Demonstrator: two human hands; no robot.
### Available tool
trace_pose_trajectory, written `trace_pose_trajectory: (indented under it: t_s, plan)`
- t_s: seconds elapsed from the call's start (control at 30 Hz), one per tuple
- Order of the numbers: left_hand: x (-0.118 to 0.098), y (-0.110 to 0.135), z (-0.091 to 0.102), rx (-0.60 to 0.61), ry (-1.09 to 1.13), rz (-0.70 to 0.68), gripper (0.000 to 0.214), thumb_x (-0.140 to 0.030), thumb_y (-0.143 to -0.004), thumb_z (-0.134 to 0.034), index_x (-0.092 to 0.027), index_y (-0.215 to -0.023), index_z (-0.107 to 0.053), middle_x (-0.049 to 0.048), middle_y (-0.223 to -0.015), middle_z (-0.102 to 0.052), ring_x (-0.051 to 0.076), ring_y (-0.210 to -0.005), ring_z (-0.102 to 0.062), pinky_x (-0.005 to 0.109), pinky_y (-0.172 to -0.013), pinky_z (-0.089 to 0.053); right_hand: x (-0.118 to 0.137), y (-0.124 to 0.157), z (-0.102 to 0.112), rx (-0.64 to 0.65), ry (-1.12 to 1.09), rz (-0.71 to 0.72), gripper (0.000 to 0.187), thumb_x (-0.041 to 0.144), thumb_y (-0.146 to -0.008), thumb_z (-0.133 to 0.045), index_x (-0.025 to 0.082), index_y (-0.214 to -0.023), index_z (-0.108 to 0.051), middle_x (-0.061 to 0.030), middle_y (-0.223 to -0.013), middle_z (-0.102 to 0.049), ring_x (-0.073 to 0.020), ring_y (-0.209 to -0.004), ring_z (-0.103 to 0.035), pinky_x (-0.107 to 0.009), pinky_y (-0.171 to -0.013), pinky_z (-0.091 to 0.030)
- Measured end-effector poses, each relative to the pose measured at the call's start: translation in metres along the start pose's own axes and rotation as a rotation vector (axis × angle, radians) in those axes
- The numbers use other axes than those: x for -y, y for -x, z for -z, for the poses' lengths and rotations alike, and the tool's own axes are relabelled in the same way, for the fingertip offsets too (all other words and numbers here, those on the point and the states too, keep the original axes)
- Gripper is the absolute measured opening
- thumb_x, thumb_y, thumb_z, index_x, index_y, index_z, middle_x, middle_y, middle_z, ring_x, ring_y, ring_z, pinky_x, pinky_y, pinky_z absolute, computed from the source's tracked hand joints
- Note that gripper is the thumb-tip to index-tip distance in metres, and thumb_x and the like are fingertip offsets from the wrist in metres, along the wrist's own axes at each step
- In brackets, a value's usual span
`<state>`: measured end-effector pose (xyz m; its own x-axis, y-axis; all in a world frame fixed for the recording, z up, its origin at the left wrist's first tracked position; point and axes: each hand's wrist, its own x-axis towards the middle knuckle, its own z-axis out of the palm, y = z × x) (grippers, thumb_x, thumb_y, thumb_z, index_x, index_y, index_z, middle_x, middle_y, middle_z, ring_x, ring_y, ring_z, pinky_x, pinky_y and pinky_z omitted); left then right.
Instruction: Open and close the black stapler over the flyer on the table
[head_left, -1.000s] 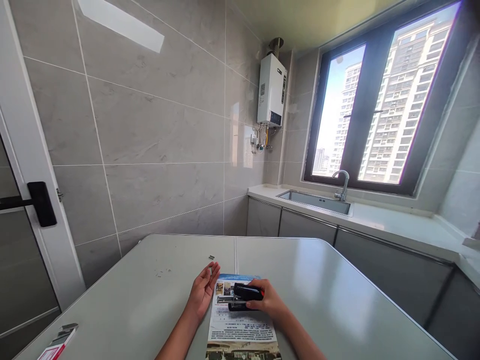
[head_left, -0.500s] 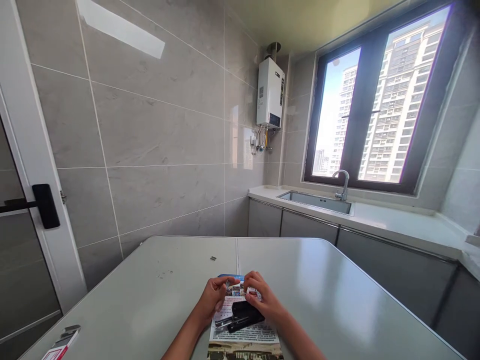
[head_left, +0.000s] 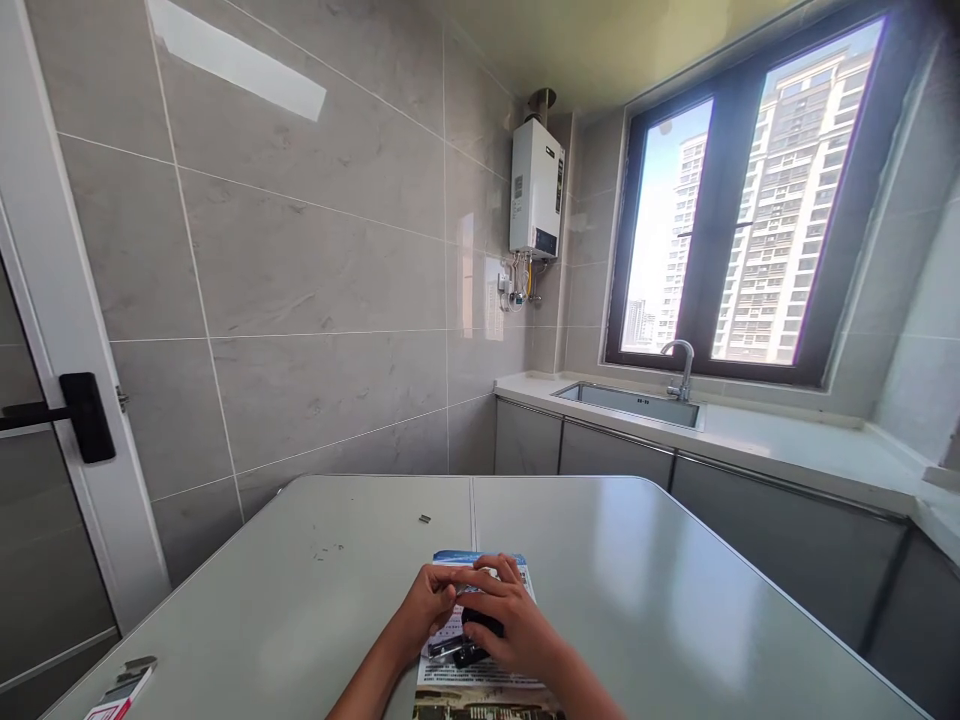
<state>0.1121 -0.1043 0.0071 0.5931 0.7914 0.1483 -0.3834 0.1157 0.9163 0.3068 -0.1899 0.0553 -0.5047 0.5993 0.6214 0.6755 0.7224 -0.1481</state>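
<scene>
A printed leaflet (head_left: 457, 560) lies on the grey-green table (head_left: 637, 600) near the front edge. On it rests a black stapler (head_left: 472, 640), mostly covered by my hands. My right hand (head_left: 510, 620) lies over the stapler's top, fingers curled down on it. My left hand (head_left: 427, 605) meets it from the left, its fingertips pinched together at the stapler's front end; what they hold is too small to make out.
A small strip of staples (head_left: 425, 518) and tiny metal bits (head_left: 328, 549) lie farther back on the table. A red-and-white box (head_left: 120, 690) sits at the front left corner. Beyond stand a counter with sink (head_left: 630, 402) and a door (head_left: 45, 420) on the left.
My right hand has moved from gripping the stapler's side to covering its top. My left hand, open beside the leaflet a second ago, has closed and joined it over the stapler.
</scene>
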Motion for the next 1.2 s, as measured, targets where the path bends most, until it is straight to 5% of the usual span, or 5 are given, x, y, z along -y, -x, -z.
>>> trace_pose_trajectory:
  t_s: [0.17,0.43,0.67,0.93,1.2]
  plan:
    - [-0.015,-0.005,0.004,-0.187,0.305,-0.189,0.054,-0.067,-0.086,-0.073,-0.015,-0.096,-0.075,0.0070,-0.096,-0.073,0.003,-0.046,-0.032,0.021,-0.044,-0.029,-0.045,0.012,-0.020,-0.366,-0.054,-0.224,0.028,0.020,-0.099,-0.055,0.029,-0.111,-0.078,-0.0062,-0.127,-0.074,-0.0247,-0.116,-0.064,-0.043,-0.099,-0.055]
    - [-0.024,-0.007,0.023,-0.455,0.655,-0.218,0.066,-0.046,-0.079,-0.088,-0.020,-0.060,-0.031,-0.0062,-0.066,-0.042,0.005,-0.048,-0.030,0.022,-0.044,-0.030,-0.132,0.061,-0.031,-0.500,0.164,-0.739,0.018,0.023,-0.075,-0.059,0.024,-0.068,-0.076,-0.0118,-0.084,-0.078,-0.0257,-0.078,-0.065,-0.035,-0.069,-0.051]
    - [-0.028,-0.005,0.020,-0.375,0.735,-0.195,0.063,-0.032,-0.083,-0.084,-0.020,-0.059,-0.027,-0.0078,-0.060,-0.032,0.005,-0.044,-0.023,0.025,-0.041,-0.022,-0.136,0.065,-0.039,-0.516,0.065,-0.895,0.022,0.036,-0.071,-0.062,0.025,-0.079,-0.079,-0.0155,-0.107,-0.076,-0.0329,-0.097,-0.062,-0.046,-0.081,-0.048]
    - [-0.022,-0.005,0.030,-0.271,0.795,-0.092,0.065,-0.039,-0.097,-0.064,-0.023,-0.058,-0.014,-0.0091,-0.055,-0.013,0.005,-0.043,0.000,0.025,-0.038,-0.005,-0.138,0.052,-0.033,-0.586,-0.331,-1.024,0.061,0.066,-0.079,-0.058,0.029,-0.047,-0.022,0.0062,-0.048,-0.021,-0.0116,-0.049,-0.024,-0.029,-0.052,-0.025]
    - [-0.009,-0.002,0.041,-0.197,0.695,-0.047,0.069,-0.041,-0.098,-0.061,-0.022,-0.056,-0.011,-0.0102,-0.057,-0.002,0.003,-0.048,0.011,0.018,-0.034,-0.003,-0.128,0.043,-0.026,-0.622,-0.954,-0.924,0.070,0.072,-0.083,-0.061,0.029,-0.054,-0.014,0.0103,-0.048,-0.015,-0.0082,-0.046,-0.015,-0.028,-0.046,-0.021]
